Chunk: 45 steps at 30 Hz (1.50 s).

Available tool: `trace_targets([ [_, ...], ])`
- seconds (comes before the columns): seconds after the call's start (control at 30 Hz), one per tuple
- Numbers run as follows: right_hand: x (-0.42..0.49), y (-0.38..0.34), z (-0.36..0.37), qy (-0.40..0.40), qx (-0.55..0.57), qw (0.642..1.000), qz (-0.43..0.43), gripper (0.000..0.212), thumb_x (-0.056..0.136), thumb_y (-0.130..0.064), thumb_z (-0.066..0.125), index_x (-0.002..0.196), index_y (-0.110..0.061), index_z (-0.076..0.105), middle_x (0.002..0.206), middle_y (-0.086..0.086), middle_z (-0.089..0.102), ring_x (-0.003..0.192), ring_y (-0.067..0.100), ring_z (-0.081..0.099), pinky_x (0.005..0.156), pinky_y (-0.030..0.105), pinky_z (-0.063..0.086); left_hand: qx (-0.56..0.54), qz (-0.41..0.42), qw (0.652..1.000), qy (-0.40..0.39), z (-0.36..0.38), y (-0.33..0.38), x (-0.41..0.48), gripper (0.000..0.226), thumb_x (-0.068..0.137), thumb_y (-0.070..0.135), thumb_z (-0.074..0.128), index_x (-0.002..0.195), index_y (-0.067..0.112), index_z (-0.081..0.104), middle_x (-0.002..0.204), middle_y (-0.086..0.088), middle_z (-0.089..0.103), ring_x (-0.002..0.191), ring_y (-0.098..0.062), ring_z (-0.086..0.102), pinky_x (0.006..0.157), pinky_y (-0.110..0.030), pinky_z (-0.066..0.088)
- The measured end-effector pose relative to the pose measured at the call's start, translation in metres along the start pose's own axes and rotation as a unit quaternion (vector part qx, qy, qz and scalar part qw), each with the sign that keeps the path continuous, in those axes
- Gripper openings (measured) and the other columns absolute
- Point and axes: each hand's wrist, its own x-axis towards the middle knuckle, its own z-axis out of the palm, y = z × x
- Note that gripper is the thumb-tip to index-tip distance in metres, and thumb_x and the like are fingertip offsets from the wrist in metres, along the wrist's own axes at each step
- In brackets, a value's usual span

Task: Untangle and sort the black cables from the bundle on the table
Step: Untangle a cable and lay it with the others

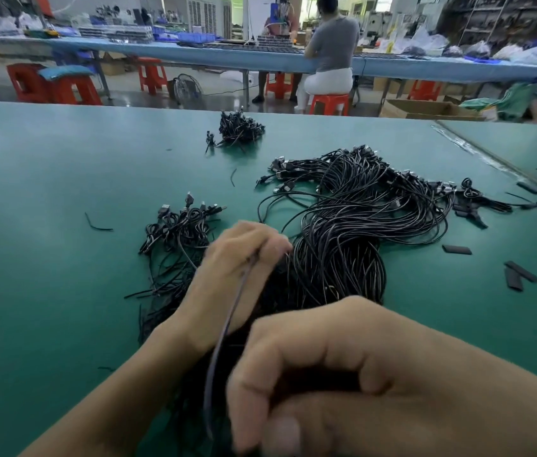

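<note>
your left grip point(237, 265) pinches one cable point(226, 324); your right grip point(319, 374) seems clamped on the bundle point(343, 232), which spreads just beyond. yank hard and a snag could drag loops into the pile point(178, 232) left of your grips.

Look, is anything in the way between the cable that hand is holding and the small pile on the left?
Nothing visible is. The left hand pinches one cable right beside the small pile; the big bundle lies on its other side, to the right.
</note>
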Motion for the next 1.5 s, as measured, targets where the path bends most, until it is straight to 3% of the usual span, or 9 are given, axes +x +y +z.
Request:
trace_targets([
  [0.17, -0.016, 0.024, -0.02, 0.072, -0.225, 0.947, 0.218, 0.019, 0.095, -0.02, 0.061, 0.083, -0.034, 0.065, 0.072, -0.022, 0.062, 0.067, -0.004, 0.058, 0.064, 0.014, 0.045, -0.231, -0.17, 0.922, 0.26, -0.026, -0.009, 0.015, 0.064, 0.101, 0.062, 0.026, 0.06, 0.033, 0.066, 0.081, 0.01, 0.076, 0.084, -0.006, 0.071, 0.086, -0.029, 0.05],
  [0.37, -0.023, 0.054, -0.029, 0.243, -0.336, 0.813, 0.409, 0.017, 0.098, -0.022, 0.05, 0.087, -0.03, 0.058, 0.102, -0.004, 0.061, 0.091, 0.016, 0.061, 0.08, 0.03, 0.052, 0.023, 0.118, 0.974, 0.191, -0.017, 0.019, 0.004, 0.048, 0.099, 0.03, 0.056, 0.06, 0.023, 0.029, 0.051, 0.016, 0.024, 0.045, -0.007, 0.03, 0.046, -0.011, 0.032],
  [0.6, 0.005, 0.034, -0.006, 0.258, -0.175, 0.924, 0.222, 0.065, 0.071, -0.089, 0.028, 0.11, -0.046, 0.056, 0.088, -0.02, 0.072, 0.083, -0.006, 0.065, 0.077, 0.025, 0.051, 0.082, 0.146, 0.986, -0.009, -0.01, 0.042, -0.007, 0.025, 0.08, 0.022, 0.045, 0.073, 0.03, 0.022, 0.059, 0.012, 0.026, 0.052, -0.021, 0.027, 0.044, -0.03, 0.028],
  [0.8, 0.005, 0.042, -0.011, 0.345, -0.168, 0.914, 0.135, 0.045, 0.088, -0.058, 0.053, 0.076, -0.017, 0.065, 0.046, -0.01, 0.039, 0.043, 0.005, 0.036, 0.042, 0.027, 0.029, 0.022, 0.126, 0.991, 0.036, -0.012, 0.039, -0.005, 0.034, 0.081, 0.014, 0.057, 0.076, 0.034, 0.03, 0.058, 0.015, 0.043, 0.053, -0.003, 0.036, 0.05, -0.012, 0.026],
  [1.03, -0.021, 0.012, -0.024, 0.156, -0.06, 0.985, -0.035, 0.034, 0.087, -0.055, 0.062, 0.069, -0.03, 0.075, 0.054, 0.005, 0.051, 0.049, 0.011, 0.037, 0.05, 0.019, 0.028, -0.009, 0.05, 0.987, 0.155, -0.016, 0.009, 0.001, 0.026, 0.094, 0.013, 0.067, 0.084, 0.029, 0.049, 0.065, 0.016, 0.056, 0.059, 0.004, 0.055, 0.057, -0.005, 0.039],
  [1.2, -0.03, 0.012, -0.028, 0.237, -0.168, 0.939, 0.185, 0.04, 0.082, -0.053, 0.06, 0.059, -0.023, 0.071, 0.041, -0.002, 0.032, 0.04, 0.014, 0.027, 0.04, 0.025, 0.025, -0.164, -0.1, 0.942, 0.274, -0.03, -0.011, 0.015, 0.028, 0.104, 0.035, 0.043, 0.088, 0.023, 0.062, 0.092, -0.006, 0.071, 0.093, -0.021, 0.069, 0.09, -0.038, 0.055],
  [1.3, -0.022, 0.029, -0.025, 0.251, -0.241, 0.871, 0.346, 0.038, 0.091, -0.043, 0.055, 0.066, -0.019, 0.071, 0.039, -0.007, 0.043, 0.036, 0.009, 0.036, 0.038, 0.017, 0.03, -0.157, -0.085, 0.932, 0.316, -0.033, -0.004, 0.015, 0.041, 0.107, 0.033, 0.039, 0.074, 0.016, 0.055, 0.066, -0.002, 0.058, 0.063, -0.01, 0.059, 0.066, -0.024, 0.049],
  [1.4, -0.018, 0.042, -0.022, 0.263, -0.331, 0.837, 0.346, 0.028, 0.095, -0.042, 0.053, 0.093, -0.021, 0.071, 0.073, -0.009, 0.066, 0.067, 0.006, 0.06, 0.061, 0.018, 0.047, 0.0, 0.001, 0.948, 0.318, -0.034, 0.011, 0.012, 0.041, 0.104, 0.035, 0.045, 0.071, 0.011, 0.045, 0.058, 0.006, 0.039, 0.052, -0.007, 0.034, 0.053, -0.021, 0.031],
  [1.5, -0.011, 0.04, -0.018, 0.239, -0.297, 0.882, 0.276, 0.055, 0.082, -0.065, 0.049, 0.135, -0.049, 0.045, 0.105, -0.027, 0.064, 0.097, -0.011, 0.057, 0.08, 0.011, 0.044, 0.135, 0.128, 0.943, 0.276, -0.032, 0.024, 0.008, 0.037, 0.103, 0.031, 0.048, 0.077, 0.005, 0.053, 0.073, 0.002, 0.044, 0.068, -0.016, 0.038, 0.067, -0.026, 0.028],
])
